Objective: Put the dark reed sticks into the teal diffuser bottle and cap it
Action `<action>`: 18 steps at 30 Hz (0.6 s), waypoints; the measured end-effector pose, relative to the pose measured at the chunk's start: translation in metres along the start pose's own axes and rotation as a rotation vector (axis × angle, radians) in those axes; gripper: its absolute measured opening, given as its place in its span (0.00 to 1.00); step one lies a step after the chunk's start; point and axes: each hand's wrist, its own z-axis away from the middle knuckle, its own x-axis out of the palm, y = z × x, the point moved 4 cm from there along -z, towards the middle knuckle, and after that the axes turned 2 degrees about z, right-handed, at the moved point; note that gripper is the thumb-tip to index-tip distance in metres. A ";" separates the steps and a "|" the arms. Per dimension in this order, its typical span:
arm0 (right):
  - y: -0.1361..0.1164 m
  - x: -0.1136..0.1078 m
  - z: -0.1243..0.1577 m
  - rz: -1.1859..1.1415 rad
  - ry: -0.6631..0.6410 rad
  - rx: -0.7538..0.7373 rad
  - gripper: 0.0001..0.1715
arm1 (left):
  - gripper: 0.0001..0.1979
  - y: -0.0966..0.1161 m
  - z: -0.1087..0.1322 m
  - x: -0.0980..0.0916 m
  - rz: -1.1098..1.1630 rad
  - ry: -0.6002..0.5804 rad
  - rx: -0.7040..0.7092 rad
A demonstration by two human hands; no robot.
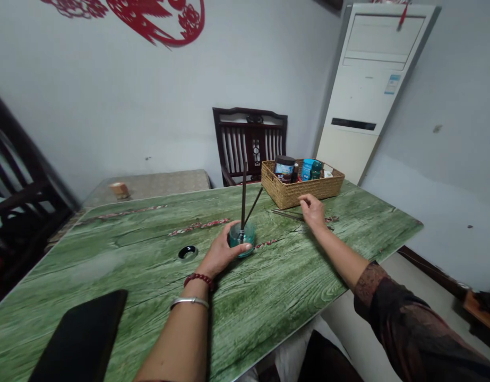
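My left hand (224,251) is wrapped round a small teal glass diffuser jar (245,251), which stands upright on the green wood-patterned table (157,286). Two dark reed sticks (243,196) rise from the jar, one nearly vertical and one leaning right. To the left of this hand lies a round black ring-like cap (188,252). My right hand (313,213) is over several more dark sticks (286,214) lying on the tabletop, just in front of the basket. Its fingers are loosely bent, with nothing visible between them. The hand partly hides those sticks.
A woven basket (308,191) holds a dark-lidded jar (284,167), a blue packet (307,168) and a green bottle (316,170). A black flat slab (80,337) lies at the near left. Behind the table stands a dark wooden chair (251,127).
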 end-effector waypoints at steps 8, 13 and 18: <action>0.052 0.018 0.031 0.512 -0.328 0.011 0.19 | 0.39 0.002 -0.001 -0.002 -0.017 0.010 -0.041; 0.044 0.027 0.035 0.593 -0.424 -0.073 0.17 | 0.38 0.002 -0.001 -0.003 -0.033 0.010 -0.033; 0.043 0.025 0.037 0.603 -0.410 -0.084 0.17 | 0.38 0.002 -0.001 -0.003 -0.025 0.025 -0.033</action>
